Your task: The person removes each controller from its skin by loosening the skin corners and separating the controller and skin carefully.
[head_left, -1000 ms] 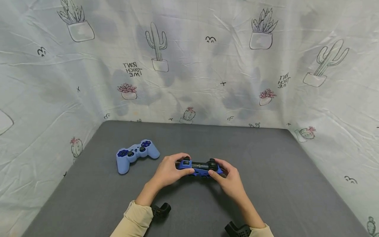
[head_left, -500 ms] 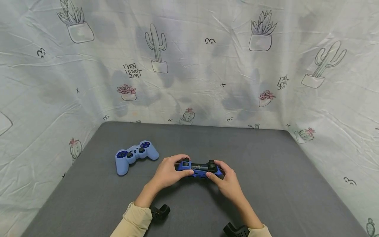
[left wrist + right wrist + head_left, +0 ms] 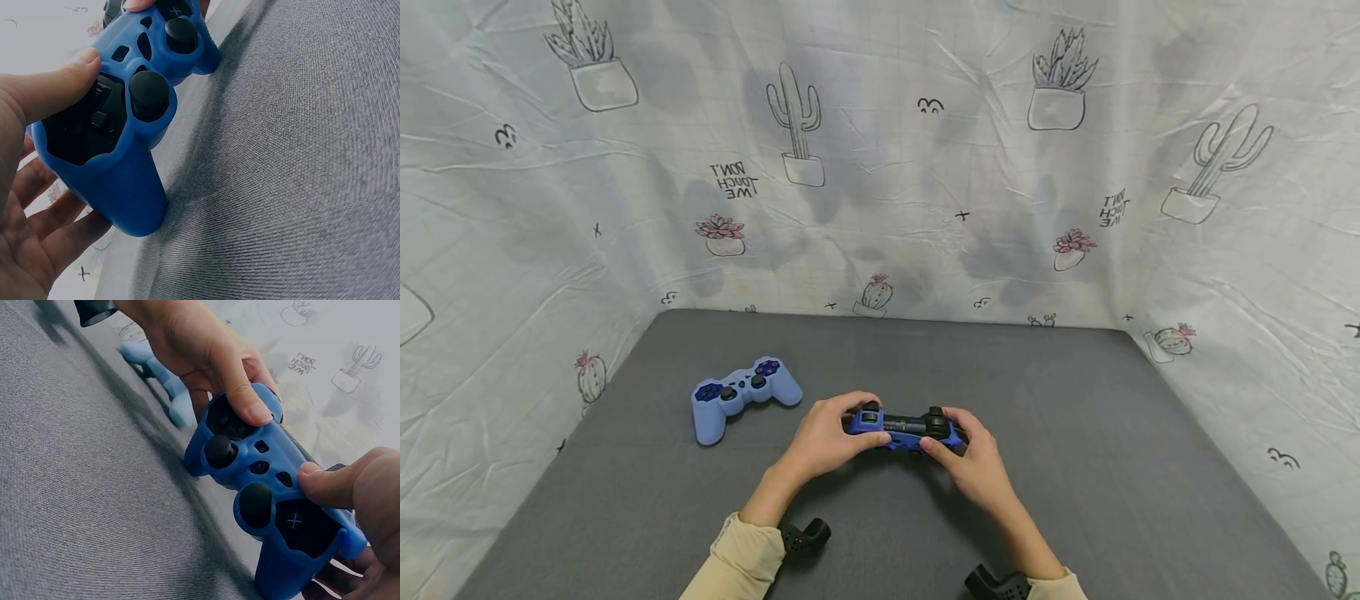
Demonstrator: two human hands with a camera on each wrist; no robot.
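A dark blue game controller [image 3: 904, 428] with black sticks is held just above the grey table [image 3: 1112, 467], both hands gripping it. My left hand [image 3: 829, 435] curls round its left grip, thumb on the face [image 3: 75, 81]. My right hand [image 3: 967, 454] wraps the right grip, thumb on the buttons [image 3: 325, 481]. In the wrist views the controller [image 3: 119, 144] [image 3: 269, 506] has its grip tips close to or touching the cloth. A light blue controller [image 3: 741, 393] lies flat on the table to the left, also seen behind the left hand [image 3: 164, 381].
Cactus-print cloth [image 3: 880, 167] walls the table at the back and both sides. Black wrist-camera mounts [image 3: 805, 533] [image 3: 997, 582] show at the near edge by my beige sleeves [image 3: 737, 562].
Both hands and the dark blue controller have shifted very slightly left and back; the grip is the same. The light blue controller has not moved.
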